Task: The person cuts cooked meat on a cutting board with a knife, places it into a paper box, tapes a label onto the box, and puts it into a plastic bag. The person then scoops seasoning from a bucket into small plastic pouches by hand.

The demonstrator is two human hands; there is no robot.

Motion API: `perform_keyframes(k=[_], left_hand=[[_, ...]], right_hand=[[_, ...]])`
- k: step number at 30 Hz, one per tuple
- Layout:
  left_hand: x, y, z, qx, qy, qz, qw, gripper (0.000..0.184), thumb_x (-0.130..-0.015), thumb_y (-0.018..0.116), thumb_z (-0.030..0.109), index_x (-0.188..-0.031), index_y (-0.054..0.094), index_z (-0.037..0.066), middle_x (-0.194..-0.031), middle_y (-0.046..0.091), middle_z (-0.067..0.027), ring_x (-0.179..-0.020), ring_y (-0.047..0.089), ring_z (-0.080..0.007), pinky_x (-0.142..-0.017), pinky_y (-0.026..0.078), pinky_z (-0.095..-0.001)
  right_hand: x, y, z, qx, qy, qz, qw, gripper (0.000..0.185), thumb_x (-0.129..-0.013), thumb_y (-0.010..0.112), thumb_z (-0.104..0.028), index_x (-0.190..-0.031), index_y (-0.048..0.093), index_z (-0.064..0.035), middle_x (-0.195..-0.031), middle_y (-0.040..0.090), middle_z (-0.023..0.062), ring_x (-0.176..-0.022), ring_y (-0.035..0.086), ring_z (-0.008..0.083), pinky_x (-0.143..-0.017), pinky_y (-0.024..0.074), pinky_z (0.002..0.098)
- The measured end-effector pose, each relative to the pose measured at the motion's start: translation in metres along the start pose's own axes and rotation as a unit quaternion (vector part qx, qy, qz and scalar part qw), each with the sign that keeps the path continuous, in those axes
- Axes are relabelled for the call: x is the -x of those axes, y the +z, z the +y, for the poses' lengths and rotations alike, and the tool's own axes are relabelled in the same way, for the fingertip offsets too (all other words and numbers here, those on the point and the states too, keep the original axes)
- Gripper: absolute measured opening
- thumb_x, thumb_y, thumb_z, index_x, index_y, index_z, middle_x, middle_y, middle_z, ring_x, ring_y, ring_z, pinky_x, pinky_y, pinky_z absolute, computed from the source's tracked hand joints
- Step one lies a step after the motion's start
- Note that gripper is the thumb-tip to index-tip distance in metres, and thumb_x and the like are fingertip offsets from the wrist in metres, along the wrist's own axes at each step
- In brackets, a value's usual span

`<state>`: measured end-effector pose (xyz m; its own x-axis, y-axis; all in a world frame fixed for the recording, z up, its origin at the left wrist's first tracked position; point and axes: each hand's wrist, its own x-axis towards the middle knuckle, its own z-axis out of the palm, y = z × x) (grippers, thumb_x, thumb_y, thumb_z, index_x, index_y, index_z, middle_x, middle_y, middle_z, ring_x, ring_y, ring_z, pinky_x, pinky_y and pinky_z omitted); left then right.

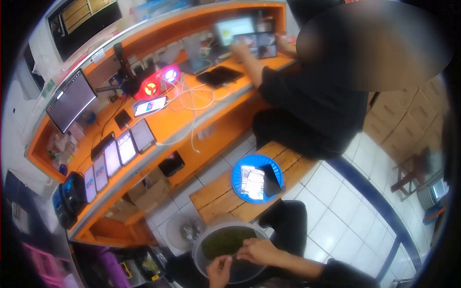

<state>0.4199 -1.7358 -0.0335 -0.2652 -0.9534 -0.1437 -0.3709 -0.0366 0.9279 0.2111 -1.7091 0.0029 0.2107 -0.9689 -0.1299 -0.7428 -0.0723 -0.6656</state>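
Both hands are over a round pale tub (197, 249) with something green inside, at the bottom of the view. My left hand (219, 271) has its fingers pinched together near the tub's middle. Close to its right, my right hand (257, 252) also pinches, and a tiny item between the two hands is too small to name. Behind the tub, a blue round tray (236, 181) rests on a wooden bench (216, 198), bearing a white printed item (252, 182) and a dark phone-like item (272, 180).
Several phones (111, 154) line the orange counter (168, 129), near a monitor (72, 101), cables and a red lit speaker (151, 88). A co-worker (312, 101) in dark clothes sits at the bench's far end, holding a tablet (259, 45). Cartons (403, 120) are stacked right.
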Motion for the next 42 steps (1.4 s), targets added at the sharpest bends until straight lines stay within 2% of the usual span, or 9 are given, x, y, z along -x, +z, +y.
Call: perform_keyframes(k=[8, 17, 22, 26, 31, 34, 36, 37, 42], left_hand=[[0.0, -0.005, 0.037, -0.105, 0.056, 0.027, 0.993, 0.015, -0.088, 0.071, 0.011, -0.094, 0.07, -0.002, -0.085, 0.071, -0.0123, -0.077, 0.067, -0.0177, -0.066, 0.05, -0.028], [0.003, -0.022, 0.028, -0.048, 0.075, -0.049, 0.995, 0.017, -0.087, 0.071, 0.011, -0.099, 0.07, -0.001, -0.093, 0.071, -0.0142, -0.087, 0.068, -0.0239, -0.079, 0.052, -0.0331], [0.018, -0.038, 0.042, 0.036, 0.114, -0.042, 0.992, 0.008, -0.088, 0.069, 0.004, -0.094, 0.069, -0.001, -0.091, 0.07, -0.0134, -0.085, 0.068, -0.023, -0.075, 0.052, -0.0315], [0.018, -0.079, 0.043, 0.058, 0.135, 0.067, 0.987, 0.007, -0.087, 0.07, 0.006, -0.093, 0.069, 0.001, -0.091, 0.069, -0.014, -0.084, 0.067, -0.023, -0.074, 0.052, -0.0325], [-0.034, -0.141, 0.023, 0.034, 0.097, 0.345, 0.933, 0.008, -0.095, 0.062, 0.006, -0.095, 0.066, -0.001, -0.09, 0.067, -0.0022, -0.081, 0.058, -0.0091, -0.074, 0.047, -0.024], [-0.082, -0.16, -0.052, -0.032, 0.076, 0.332, 0.94, 0.019, -0.096, 0.062, 0.011, -0.101, 0.067, -0.006, -0.086, 0.07, -0.0068, -0.081, 0.064, -0.0145, -0.074, 0.049, -0.0294], [-0.108, -0.161, -0.099, -0.211, 0.121, 0.278, 0.929, 0.026, -0.095, 0.061, 0.015, -0.107, 0.066, -0.008, -0.091, 0.072, -0.0196, -0.086, 0.069, -0.0307, -0.079, 0.051, -0.0363], [-0.105, -0.153, -0.085, -0.251, -0.025, 0.211, 0.944, 0.034, -0.095, 0.059, 0.018, -0.115, 0.065, -0.007, -0.101, 0.069, -0.0285, -0.096, 0.066, -0.0438, -0.086, 0.05, -0.0429], [-0.065, -0.13, -0.142, -0.217, 0.022, 0.215, 0.952, 0.035, -0.089, 0.064, 0.015, -0.116, 0.065, -0.007, -0.089, 0.068, -0.0215, -0.081, 0.064, -0.0345, -0.08, 0.052, -0.039]], right_hand=[[-0.002, 0.005, -0.012, -0.043, -0.077, 0.134, 0.987, 0.078, -0.086, 0.068, -0.018, -0.154, 0.03, -0.0211, -0.104, 0.067, 0.0111, -0.102, 0.064, 0.0287, -0.105, 0.0372, 0.0507], [-0.007, -0.002, -0.018, -0.225, -0.042, 0.009, 0.973, 0.077, -0.081, 0.069, -0.011, -0.15, 0.036, -0.0118, -0.092, 0.071, 0.0042, -0.096, 0.066, 0.0294, -0.1, 0.0419, 0.0452], [-0.002, -0.018, -0.047, -0.494, 0.134, -0.015, 0.859, 0.077, -0.078, 0.077, -0.002, -0.147, 0.041, -0.0029, -0.084, 0.072, 0.0018, -0.089, 0.063, 0.0083, -0.094, 0.0459, 0.0315], [0.004, -0.01, -0.035, -0.38, 0.025, 0.131, 0.916, 0.08, -0.076, 0.079, 0.0, -0.146, 0.041, -0.001, -0.081, 0.071, 0.0006, -0.082, 0.063, 0.0087, -0.098, 0.0418, 0.0333], [-0.005, -0.061, -0.003, -0.411, 0.086, 0.274, 0.865, 0.062, -0.08, 0.073, 0.004, -0.138, 0.049, -0.0008, -0.082, 0.065, 0.0053, -0.073, 0.061, 0.0105, -0.063, 0.0492, 0.0246], [-0.043, -0.066, 0.069, -0.276, 0.074, 0.344, 0.894, 0.04, -0.085, 0.068, 0.003, -0.124, 0.061, -0.0024, -0.087, 0.068, 0.0071, -0.076, 0.063, 0.0123, -0.066, 0.0507, 0.0262], [-0.08, -0.044, 0.136, -0.154, 0.092, 0.331, 0.926, 0.026, -0.089, 0.068, -0.013, -0.113, 0.067, -0.002, -0.087, 0.068, 0.0071, -0.077, 0.064, 0.0162, -0.069, 0.0517, 0.0308], [-0.097, -0.031, 0.17, -0.034, 0.144, 0.249, 0.957, 0.028, -0.091, 0.065, -0.017, -0.115, 0.067, -0.0029, -0.092, 0.069, 0.0111, -0.08, 0.066, 0.0231, -0.073, 0.0528, 0.0359], [-0.138, 0.039, 0.244, 0.196, 0.207, 0.157, 0.946, 0.018, -0.089, 0.056, -0.015, -0.097, 0.071, -0.009, -0.107, 0.07, 0.0179, -0.097, 0.069, 0.0345, -0.085, 0.0539, 0.0476]])
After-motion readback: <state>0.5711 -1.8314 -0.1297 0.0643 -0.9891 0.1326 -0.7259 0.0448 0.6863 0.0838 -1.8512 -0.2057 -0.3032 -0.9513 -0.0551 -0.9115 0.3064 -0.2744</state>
